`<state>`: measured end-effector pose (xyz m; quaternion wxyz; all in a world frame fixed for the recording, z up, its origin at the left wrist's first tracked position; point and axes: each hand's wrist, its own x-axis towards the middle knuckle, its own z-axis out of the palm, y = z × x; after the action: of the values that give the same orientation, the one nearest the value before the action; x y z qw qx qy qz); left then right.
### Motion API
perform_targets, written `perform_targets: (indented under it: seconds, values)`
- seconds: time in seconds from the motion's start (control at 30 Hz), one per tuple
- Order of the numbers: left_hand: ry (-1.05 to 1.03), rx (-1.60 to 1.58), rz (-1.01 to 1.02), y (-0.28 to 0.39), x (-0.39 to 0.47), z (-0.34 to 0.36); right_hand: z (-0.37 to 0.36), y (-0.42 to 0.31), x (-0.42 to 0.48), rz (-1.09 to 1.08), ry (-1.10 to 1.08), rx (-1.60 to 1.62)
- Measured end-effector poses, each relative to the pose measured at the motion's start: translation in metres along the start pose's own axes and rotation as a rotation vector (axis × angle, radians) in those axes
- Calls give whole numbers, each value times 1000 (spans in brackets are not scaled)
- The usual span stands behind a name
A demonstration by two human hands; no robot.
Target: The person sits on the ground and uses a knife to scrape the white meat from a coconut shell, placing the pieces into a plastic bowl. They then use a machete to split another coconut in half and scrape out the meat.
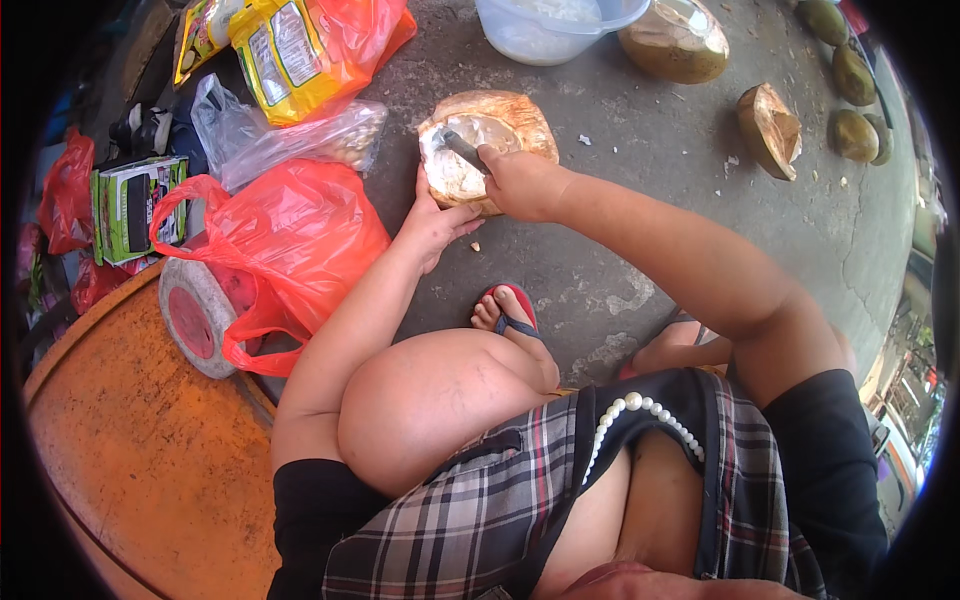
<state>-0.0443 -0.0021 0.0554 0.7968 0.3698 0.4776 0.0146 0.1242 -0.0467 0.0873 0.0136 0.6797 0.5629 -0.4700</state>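
An opened coconut (534,120) with pale brown husk lies on its side on the concrete floor, its hollow facing me. My left hand (444,225) grips its near lower rim from the left. In my right hand (529,184) is a dark grey hand tool (465,151), its far end inside the hollow against the white flesh. What shape that end has cannot be made out.
Beyond stands a translucent plastic basin (540,34) with whitish contents. To the right are another cut coconut (675,45), a husk piece (766,135) and several green coconuts (855,139). Red plastic bags (307,240), yellow packets (281,60) and an orange surface (165,450) are at left.
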Motion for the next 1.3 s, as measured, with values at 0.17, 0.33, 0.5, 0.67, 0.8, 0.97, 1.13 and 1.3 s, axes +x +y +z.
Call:
perform_targets:
  seconds: [0.17, 0.33, 0.5, 0.67, 0.8, 0.97, 1.13, 1.3]
  values:
    - [9, -33, 10, -2, 0, 0, 5, -8, -19, -44, 106, -172]
    - [8, -19, 5, -3, 1, -2, 0, -8, -23, -85, 116, -290]
    - [35, -58, 27, -7, -1, -3, 2, -5, -11, 35, 100, 128]
    - [35, -14, 154, -32, 5, -7, -4, 5, -21, 140, 0, 827]
    - [45, 47, 390, -42, 13, -1, -2, 5, -28, 136, 64, 776]
    - [24, 45, 268, -35, 9, -2, 10, 2, -29, 98, 257, 492]
    - [20, -72, 163, -13, 0, 6, 31, 20, -17, -28, 452, 314]
    - [28, -38, 175, -13, 0, 4, 3, -2, -26, 204, 172, 674]
